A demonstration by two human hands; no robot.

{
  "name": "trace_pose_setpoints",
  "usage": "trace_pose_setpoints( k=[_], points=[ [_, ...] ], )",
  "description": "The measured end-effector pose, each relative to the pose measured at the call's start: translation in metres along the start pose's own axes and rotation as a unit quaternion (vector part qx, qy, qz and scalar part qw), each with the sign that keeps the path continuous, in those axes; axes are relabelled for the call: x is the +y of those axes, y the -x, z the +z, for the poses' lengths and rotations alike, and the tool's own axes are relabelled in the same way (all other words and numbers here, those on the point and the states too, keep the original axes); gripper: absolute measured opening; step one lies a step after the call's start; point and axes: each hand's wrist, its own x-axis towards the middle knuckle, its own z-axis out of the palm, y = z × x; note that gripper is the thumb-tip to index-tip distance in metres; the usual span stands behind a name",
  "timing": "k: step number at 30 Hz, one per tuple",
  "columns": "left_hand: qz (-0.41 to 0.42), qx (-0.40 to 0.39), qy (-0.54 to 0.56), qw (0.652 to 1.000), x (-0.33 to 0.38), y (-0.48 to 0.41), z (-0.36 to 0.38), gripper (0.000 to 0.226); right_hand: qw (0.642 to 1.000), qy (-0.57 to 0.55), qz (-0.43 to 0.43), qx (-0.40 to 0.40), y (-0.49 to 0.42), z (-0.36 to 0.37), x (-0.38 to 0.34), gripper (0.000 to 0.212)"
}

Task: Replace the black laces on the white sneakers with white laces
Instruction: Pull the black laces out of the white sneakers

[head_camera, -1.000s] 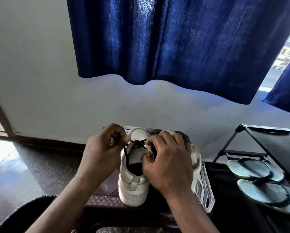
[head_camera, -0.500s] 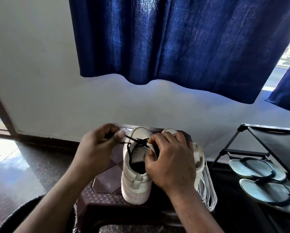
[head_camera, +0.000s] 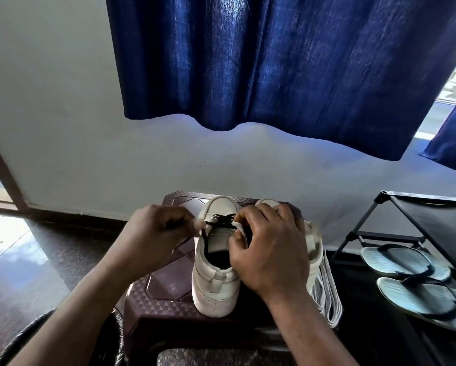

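Near sneaker (head_camera: 213, 286): stands on the table (head_camera: 163, 294), heel at 6 o'clock toward the person and toe at 12, so its long axis runs 6–12.
Black lace (head_camera: 220, 220): crosses only the eyelets nearest the toe. One loose strand trails down the 9 o'clock side of the opening.
Left grip (head_camera: 158, 233): clenched on a strand of the black lace, just off the sneaker's 9 o'clock edge. It is blurred.
Right grip (head_camera: 270, 249): grasping the sneaker's 3 o'clock eyelet flap, thumb inside and fingers over the top.
Key relation: the remaining crossings lie at 3 o'clock from the left grip, and the taut strand runs 9–3, square to the shoe's axis. The pull probably goes out toward 9 while the right grip braces.
Second sneaker (head_camera: 312, 241): at 3 o'clock, mostly hidden by the right grip, so its lacing cannot be told.
White laces (head_camera: 328, 297): bundled just beside the second sneaker at 4 o'clock, untouched.
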Motion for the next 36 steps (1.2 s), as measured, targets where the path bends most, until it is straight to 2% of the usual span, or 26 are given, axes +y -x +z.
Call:
trace_pose_setpoints(
  k=[1, 2, 4, 6, 8, 12, 16, 17, 18, 20, 22, 25, 29, 32, 34, 36],
  points=[
    [-0.012, 0.016, 0.122, 0.992, 0.001, 0.001, 0.002, 0.048, 1.0, -0.001, 0.0, -0.003, 0.0, 0.0, 0.0, 0.018],
    [-0.017, 0.045, 0.257, 0.965, 0.004, 0.0, 0.005, 0.042, 1.0, -0.002, 0.0, -0.007, 0.0, -0.001, 0.0, 0.018],
    [-0.023, 0.08, 0.467, 0.88, 0.008, -0.002, 0.007, 0.031, 1.0, -0.003, -0.001, -0.013, 0.0, -0.001, 0.0, 0.019],
    [-0.035, 0.07, 0.565, 0.821, 0.012, -0.003, 0.007, 0.032, 1.0, -0.005, -0.001, -0.011, -0.001, -0.001, -0.001, 0.019],
    [-0.052, 0.049, 0.601, 0.796, 0.013, -0.003, 0.012, 0.033, 1.0, -0.004, 0.0, -0.01, 0.0, -0.001, -0.001, 0.018],
    [-0.059, 0.087, 0.535, 0.839, 0.016, -0.004, 0.023, 0.03, 1.0, -0.005, 0.002, -0.013, 0.0, 0.0, 0.0, 0.018],
    [-0.031, 0.143, 0.504, 0.851, 0.02, -0.007, 0.016, 0.029, 1.0, -0.006, 0.0, -0.013, 0.0, 0.0, 0.0, 0.018],
    [-0.021, 0.152, 0.481, 0.863, 0.018, -0.007, 0.013, 0.028, 1.0, -0.007, 0.0, -0.014, 0.0, 0.0, 0.0, 0.018],
    [-0.01, 0.153, 0.432, 0.889, 0.015, -0.007, 0.011, 0.029, 1.0, -0.007, 0.0, -0.015, -0.001, 0.001, 0.0, 0.019],
    [0.011, 0.128, 0.248, 0.96, 0.009, -0.004, 0.011, 0.039, 1.0, -0.007, 0.0, -0.017, -0.002, 0.001, 0.0, 0.019],
    [0.034, 0.084, 0.071, 0.993, 0.008, 0.0, 0.017, 0.048, 1.0, -0.009, 0.001, -0.015, -0.001, 0.001, 0.0, 0.018],
    [0.057, 0.033, 0.023, 0.998, 0.01, 0.004, 0.02, 0.058, 1.0, -0.009, -0.003, -0.012, -0.001, -0.001, 0.001, 0.018],
    [0.128, 0.054, -0.131, 0.982, 0.007, 0.004, 0.025, 0.028, 1.0, -0.008, -0.006, -0.01, -0.001, 0.0, 0.0, 0.02],
    [0.174, 0.092, -0.167, 0.966, 0.007, 0.004, 0.036, 0.018, 1.0, -0.01, -0.004, -0.009, -0.001, 0.001, 0.001, 0.02],
    [0.17, 0.093, -0.141, 0.971, 0.005, 0.002, 0.038, 0.017, 1.0, -0.014, -0.005, -0.01, -0.001, 0.001, 0.001, 0.02],
    [0.096, 0.113, 0.024, 0.989, 0.006, -0.003, 0.035, 0.013, 1.0, -0.015, -0.004, -0.011, -0.001, 0.002, 0.002, 0.019]
  ],
)
